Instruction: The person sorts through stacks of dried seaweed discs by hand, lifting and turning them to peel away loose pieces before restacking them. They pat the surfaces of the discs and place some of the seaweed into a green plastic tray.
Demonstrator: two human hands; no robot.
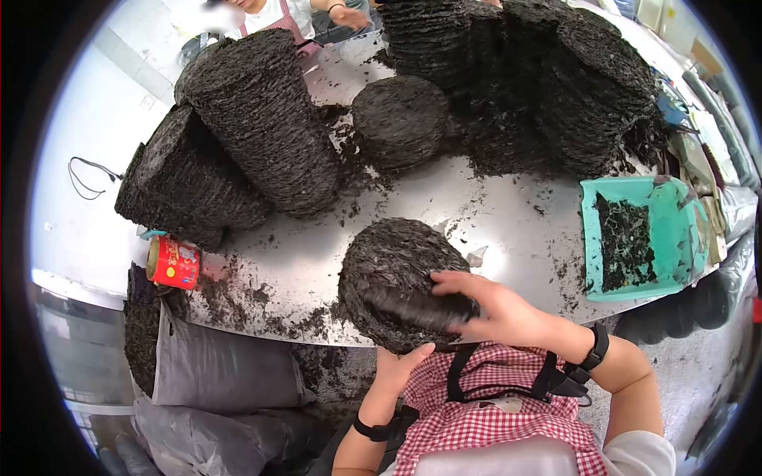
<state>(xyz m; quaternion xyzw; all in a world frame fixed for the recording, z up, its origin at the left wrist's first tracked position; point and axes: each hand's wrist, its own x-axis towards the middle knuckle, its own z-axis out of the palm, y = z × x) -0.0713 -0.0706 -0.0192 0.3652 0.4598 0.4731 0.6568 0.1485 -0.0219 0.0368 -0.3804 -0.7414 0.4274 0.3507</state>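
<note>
A thick, round, dark cake of dried seaweed [401, 262] is tilted up at the table's near edge, in front of my apron. My left hand [399, 366] grips its bottom edge from below, thumb on the near side, the other fingers hidden underneath. On the cake's right side, my right hand [496, 308] has its thumb and fingers around the edge of a dark seaweed piece, smeared by motion across the cake's near face. Just beyond stands a low stack of round seaweed cakes [401, 119].
Tall seaweed stacks [258, 119] lean at the left, and more stacks [595, 87] crowd the back right. A red tin [176, 263] sits at the left edge; a teal basin [591, 238] with scraps is at right. Crumbs litter the metal table [516, 230]. Another person [278, 16] is across it.
</note>
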